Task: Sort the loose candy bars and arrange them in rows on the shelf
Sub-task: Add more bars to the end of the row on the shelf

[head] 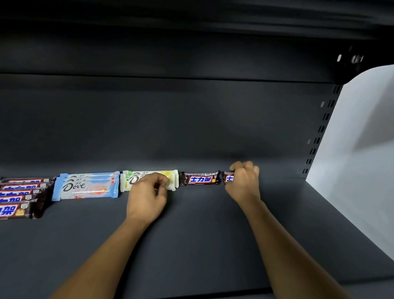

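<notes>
Left hand (148, 193) pinching white bar (128, 180), right hand (244, 182) curled round small brown bar (227, 178), second brown bar (200, 179) between both hands

Single cam, head-worn, wide-angle. Faces forward and down into the shelf (199, 240), close in: forearms (101, 258) enter from the bottom edge, left hand (146, 197) and right hand (244, 180) land mid-frame on the row of candy bars (88, 186). Back wall (170, 116) fills the upper half. White side panel (360, 156) clips the right edge.
</notes>
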A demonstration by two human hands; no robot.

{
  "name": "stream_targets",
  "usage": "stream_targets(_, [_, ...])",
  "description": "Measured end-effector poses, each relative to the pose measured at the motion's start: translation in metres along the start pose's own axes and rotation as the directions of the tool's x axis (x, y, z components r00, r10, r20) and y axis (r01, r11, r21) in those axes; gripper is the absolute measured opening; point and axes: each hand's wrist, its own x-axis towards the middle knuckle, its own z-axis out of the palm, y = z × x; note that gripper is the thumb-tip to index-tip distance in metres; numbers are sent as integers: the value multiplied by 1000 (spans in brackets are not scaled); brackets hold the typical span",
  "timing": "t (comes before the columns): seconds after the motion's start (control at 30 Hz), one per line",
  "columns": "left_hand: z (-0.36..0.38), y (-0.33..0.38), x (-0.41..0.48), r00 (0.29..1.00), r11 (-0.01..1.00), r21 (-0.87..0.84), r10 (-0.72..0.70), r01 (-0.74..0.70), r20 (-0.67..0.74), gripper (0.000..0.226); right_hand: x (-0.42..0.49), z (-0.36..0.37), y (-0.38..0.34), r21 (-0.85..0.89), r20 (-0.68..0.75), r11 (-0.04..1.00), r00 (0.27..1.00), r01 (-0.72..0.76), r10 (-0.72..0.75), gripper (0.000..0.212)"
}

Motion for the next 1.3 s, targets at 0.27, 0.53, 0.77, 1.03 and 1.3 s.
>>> stream_targets(0.27, [0,-1,0,1000,999,41,11,-11,1,15,-3,-1,-2,-44,2,999,1000,23,-23,28])
stream_targets(0.53, [-4,-2,0,998,982,188,-10,23,-70,15,-6,3,-2,-29,-53,1000,999,2,-4,25])
stream_targets(0.77, [-24,-11,2,979,887,427,-111,176,-172,43,-8,-1,-11,-29,-162,998,984,63,-67,21])
stream_targets(1.03, [-17,-19,0,996,864,501,-74,42,44,45,-32,11,-55,135,-165,904,908,407,-384,18])
stream_targets(1.3, [-13,-22,0,988,863,504,-90,15,125,52,-58,26,-78,167,215,840,812,517,-542,36])
